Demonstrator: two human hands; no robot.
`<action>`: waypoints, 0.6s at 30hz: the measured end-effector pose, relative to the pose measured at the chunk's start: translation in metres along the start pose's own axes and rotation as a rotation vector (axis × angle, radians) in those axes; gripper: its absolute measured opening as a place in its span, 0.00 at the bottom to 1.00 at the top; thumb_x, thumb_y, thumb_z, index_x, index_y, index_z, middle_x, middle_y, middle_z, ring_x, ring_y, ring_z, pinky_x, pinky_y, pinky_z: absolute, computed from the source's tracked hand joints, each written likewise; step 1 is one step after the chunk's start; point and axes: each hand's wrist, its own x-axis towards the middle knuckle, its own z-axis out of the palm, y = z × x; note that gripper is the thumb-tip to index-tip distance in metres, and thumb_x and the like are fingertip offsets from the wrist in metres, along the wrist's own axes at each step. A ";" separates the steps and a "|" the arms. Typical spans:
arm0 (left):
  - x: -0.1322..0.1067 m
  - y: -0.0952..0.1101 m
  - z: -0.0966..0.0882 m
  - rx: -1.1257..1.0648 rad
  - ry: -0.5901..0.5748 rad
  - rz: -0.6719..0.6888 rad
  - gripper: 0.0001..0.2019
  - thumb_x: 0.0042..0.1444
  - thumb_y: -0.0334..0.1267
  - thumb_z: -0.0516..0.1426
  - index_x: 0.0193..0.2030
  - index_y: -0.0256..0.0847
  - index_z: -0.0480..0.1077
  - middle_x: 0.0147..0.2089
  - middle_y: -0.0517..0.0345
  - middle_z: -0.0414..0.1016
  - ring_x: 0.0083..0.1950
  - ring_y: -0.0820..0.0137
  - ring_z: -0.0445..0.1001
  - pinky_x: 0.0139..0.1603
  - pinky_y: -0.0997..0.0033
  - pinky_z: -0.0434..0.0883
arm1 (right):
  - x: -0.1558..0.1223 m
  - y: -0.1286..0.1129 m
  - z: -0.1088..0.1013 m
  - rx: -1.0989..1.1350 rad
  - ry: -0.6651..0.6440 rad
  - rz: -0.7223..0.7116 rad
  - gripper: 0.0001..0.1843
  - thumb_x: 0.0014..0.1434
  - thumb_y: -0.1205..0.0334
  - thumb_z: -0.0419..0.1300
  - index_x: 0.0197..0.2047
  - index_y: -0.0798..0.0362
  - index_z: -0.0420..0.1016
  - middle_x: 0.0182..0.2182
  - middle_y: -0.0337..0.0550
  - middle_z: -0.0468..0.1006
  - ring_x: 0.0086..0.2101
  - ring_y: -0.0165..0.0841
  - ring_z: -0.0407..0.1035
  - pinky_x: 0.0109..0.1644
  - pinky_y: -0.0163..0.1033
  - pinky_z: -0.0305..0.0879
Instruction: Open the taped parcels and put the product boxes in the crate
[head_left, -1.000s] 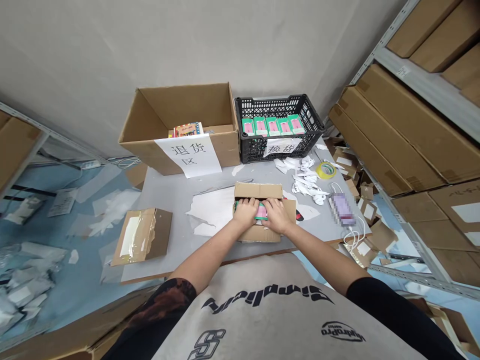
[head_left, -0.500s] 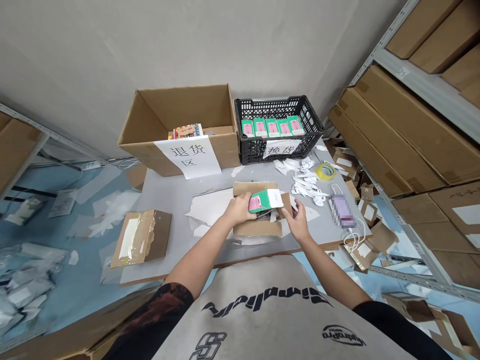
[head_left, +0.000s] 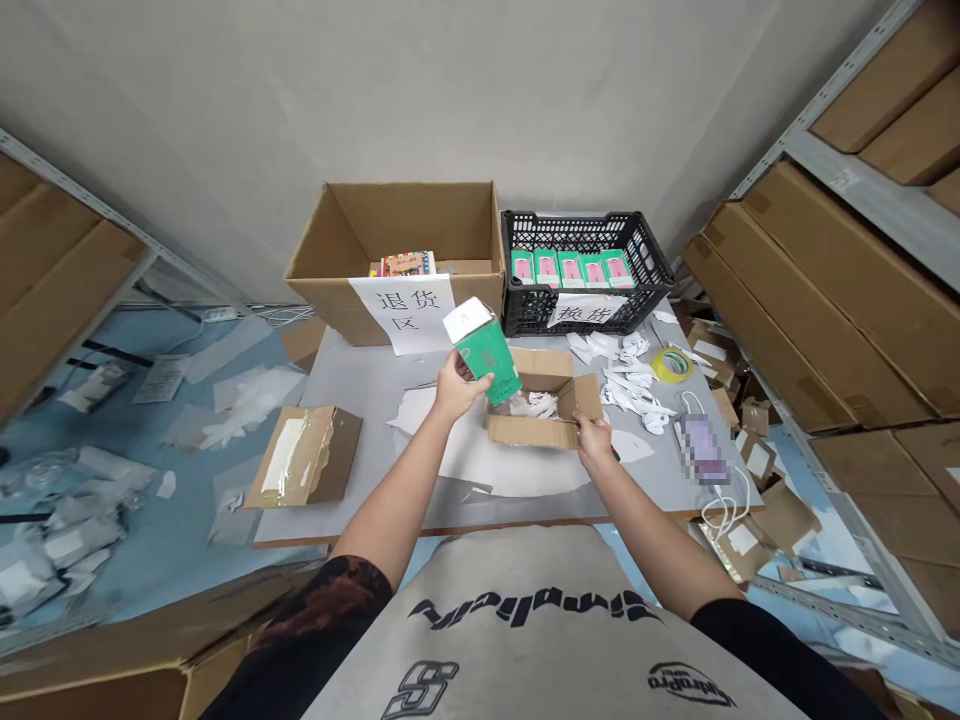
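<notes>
My left hand (head_left: 455, 385) is closed around a green product box (head_left: 486, 352) with a white end, lifted above the table and tilted. Just right of it sits a small open cardboard carton (head_left: 541, 428) with crumpled white paper inside. My right hand (head_left: 594, 439) grips the carton's near right corner by its flap. Both forearms reach out from the bottom of the view.
A large cardboard box (head_left: 397, 250) with a paper sign and a black crate (head_left: 586, 270) of green boxes stand at the table's back. A flattened taped carton (head_left: 306, 456) lies left. Paper scraps, a yellow tape roll (head_left: 672, 364) and a phone (head_left: 701, 448) lie right. Shelves of cartons flank both sides.
My left hand has lifted the green box out of the small carton and up to the left. My right hand has moved off the box to the carton's flap.
</notes>
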 end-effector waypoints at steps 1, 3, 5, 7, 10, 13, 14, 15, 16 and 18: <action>0.003 0.001 -0.004 -0.039 0.047 0.002 0.31 0.36 0.42 0.69 0.48 0.39 0.65 0.47 0.49 0.76 0.47 0.63 0.77 0.51 0.60 0.73 | 0.006 -0.005 0.000 0.008 0.012 0.009 0.15 0.43 0.49 0.62 0.28 0.51 0.66 0.24 0.40 0.75 0.29 0.36 0.72 0.30 0.37 0.68; 0.006 0.003 -0.011 -0.109 0.129 0.006 0.29 0.36 0.44 0.68 0.46 0.39 0.66 0.46 0.50 0.76 0.46 0.63 0.77 0.51 0.60 0.73 | 0.016 -0.018 -0.003 0.012 0.021 0.019 0.16 0.43 0.49 0.62 0.31 0.52 0.67 0.27 0.41 0.76 0.31 0.36 0.72 0.32 0.38 0.69; 0.004 0.005 -0.019 -0.157 0.165 -0.009 0.28 0.37 0.46 0.68 0.45 0.38 0.66 0.46 0.50 0.77 0.46 0.62 0.77 0.51 0.59 0.73 | 0.018 -0.031 -0.013 -0.001 0.041 0.015 0.18 0.44 0.49 0.62 0.35 0.52 0.68 0.33 0.43 0.76 0.36 0.37 0.72 0.37 0.41 0.70; -0.004 0.006 -0.025 -0.176 0.157 -0.037 0.28 0.38 0.47 0.68 0.45 0.38 0.67 0.46 0.50 0.77 0.47 0.61 0.76 0.51 0.58 0.72 | 0.010 -0.046 -0.025 -0.085 0.131 -0.093 0.21 0.47 0.48 0.62 0.41 0.51 0.68 0.42 0.47 0.75 0.44 0.40 0.70 0.46 0.46 0.69; -0.020 0.010 -0.029 -0.155 0.091 -0.077 0.28 0.37 0.45 0.68 0.46 0.38 0.68 0.48 0.49 0.77 0.49 0.60 0.76 0.52 0.57 0.72 | -0.020 -0.069 -0.032 -0.318 0.142 -0.508 0.24 0.52 0.48 0.62 0.47 0.52 0.68 0.51 0.54 0.70 0.55 0.46 0.63 0.58 0.53 0.61; -0.034 0.013 -0.018 -0.118 -0.014 -0.116 0.27 0.39 0.43 0.67 0.47 0.38 0.68 0.49 0.49 0.77 0.48 0.60 0.76 0.51 0.58 0.72 | -0.060 -0.090 -0.009 -0.255 -0.405 -0.588 0.26 0.56 0.49 0.61 0.56 0.49 0.66 0.54 0.52 0.69 0.54 0.43 0.65 0.56 0.49 0.65; -0.039 0.014 -0.012 -0.097 -0.039 -0.128 0.26 0.41 0.43 0.67 0.47 0.38 0.68 0.49 0.49 0.77 0.48 0.61 0.76 0.50 0.59 0.73 | -0.073 -0.094 0.003 -0.225 -0.563 -0.576 0.32 0.55 0.50 0.62 0.61 0.48 0.61 0.59 0.51 0.66 0.57 0.43 0.63 0.56 0.48 0.65; -0.044 0.013 -0.004 -0.060 -0.050 -0.138 0.26 0.42 0.43 0.66 0.48 0.39 0.67 0.49 0.49 0.76 0.47 0.61 0.77 0.49 0.59 0.73 | -0.084 -0.097 0.015 -0.218 -0.675 -0.589 0.40 0.52 0.50 0.66 0.65 0.47 0.57 0.62 0.50 0.63 0.60 0.43 0.60 0.59 0.48 0.64; -0.049 0.013 0.003 -0.002 -0.043 -0.147 0.25 0.43 0.42 0.65 0.48 0.39 0.66 0.49 0.49 0.76 0.46 0.62 0.77 0.48 0.60 0.73 | -0.094 -0.097 0.027 -0.222 -0.717 -0.610 0.47 0.48 0.51 0.69 0.67 0.48 0.53 0.64 0.51 0.61 0.61 0.43 0.58 0.61 0.48 0.61; -0.060 0.010 0.015 0.166 0.018 -0.167 0.24 0.44 0.43 0.65 0.48 0.40 0.66 0.46 0.51 0.76 0.44 0.63 0.76 0.46 0.62 0.73 | -0.108 -0.093 0.046 -0.233 -0.665 -0.580 0.53 0.45 0.53 0.71 0.68 0.51 0.50 0.62 0.53 0.63 0.59 0.44 0.61 0.62 0.49 0.60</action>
